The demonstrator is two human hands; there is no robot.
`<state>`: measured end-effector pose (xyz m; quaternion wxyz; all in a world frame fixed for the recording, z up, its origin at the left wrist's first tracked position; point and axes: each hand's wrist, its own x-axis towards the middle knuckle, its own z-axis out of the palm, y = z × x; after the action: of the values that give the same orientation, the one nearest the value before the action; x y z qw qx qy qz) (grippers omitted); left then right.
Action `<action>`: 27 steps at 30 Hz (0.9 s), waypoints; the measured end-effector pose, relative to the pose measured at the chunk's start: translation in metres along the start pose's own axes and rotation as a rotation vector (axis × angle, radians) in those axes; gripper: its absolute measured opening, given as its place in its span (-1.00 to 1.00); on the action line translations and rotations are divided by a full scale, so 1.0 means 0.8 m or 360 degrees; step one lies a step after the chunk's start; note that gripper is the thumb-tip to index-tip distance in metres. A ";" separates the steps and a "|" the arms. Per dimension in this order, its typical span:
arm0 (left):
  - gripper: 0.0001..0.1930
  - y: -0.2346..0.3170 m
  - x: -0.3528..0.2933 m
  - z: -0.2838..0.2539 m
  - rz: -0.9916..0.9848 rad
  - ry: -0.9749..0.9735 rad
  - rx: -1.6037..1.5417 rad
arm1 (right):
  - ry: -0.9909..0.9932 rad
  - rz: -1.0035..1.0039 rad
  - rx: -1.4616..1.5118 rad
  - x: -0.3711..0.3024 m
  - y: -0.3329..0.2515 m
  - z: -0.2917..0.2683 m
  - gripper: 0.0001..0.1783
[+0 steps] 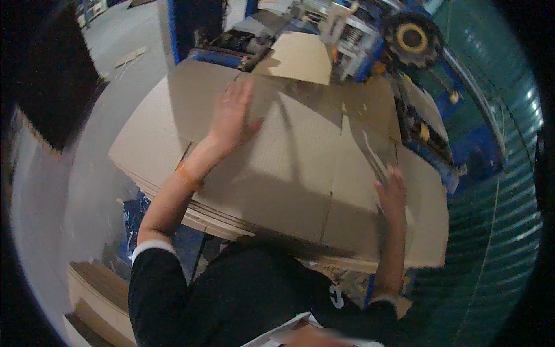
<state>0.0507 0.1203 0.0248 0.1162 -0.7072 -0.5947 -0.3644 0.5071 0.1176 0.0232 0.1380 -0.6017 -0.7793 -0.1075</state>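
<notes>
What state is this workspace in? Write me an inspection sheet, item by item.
Surface: creased, slotted top sheet on a cardboard stack; its support is mostly hidden.
Things: tan sheet beyond the top sheet, by the machine; thin pale strip near the right hand, its nature unclear.
Clutter: pale flat piece on the floor; more cardboard at lower left.
Hands: left hand open over the top sheet; right hand at the strip's near end, grip unclear.
Cables: none clearly made out.
Surroundings: black wheel with a yellow ring on the machine; green ribbed curtain or wall at right.
</notes>
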 end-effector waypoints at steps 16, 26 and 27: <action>-0.27 -0.080 -0.179 -0.133 -0.1776 0.0464 0.0397 | 0.0871 0.1197 0.0053 -0.235 0.200 0.009 -0.48; -0.24 -0.078 -0.033 -0.210 -0.0227 0.1247 -0.0638 | 0.1724 0.1594 0.0752 -0.270 0.346 0.039 -0.53; -0.27 -0.084 -0.030 -0.205 -0.0469 0.1323 -0.0750 | 0.1649 0.1389 0.0547 -0.269 0.357 0.045 -0.53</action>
<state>-0.0741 0.0219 0.1073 0.1276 -0.4176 -0.4932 -0.7523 0.8314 0.0065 -0.0840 0.6156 -0.7006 -0.3063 -0.1906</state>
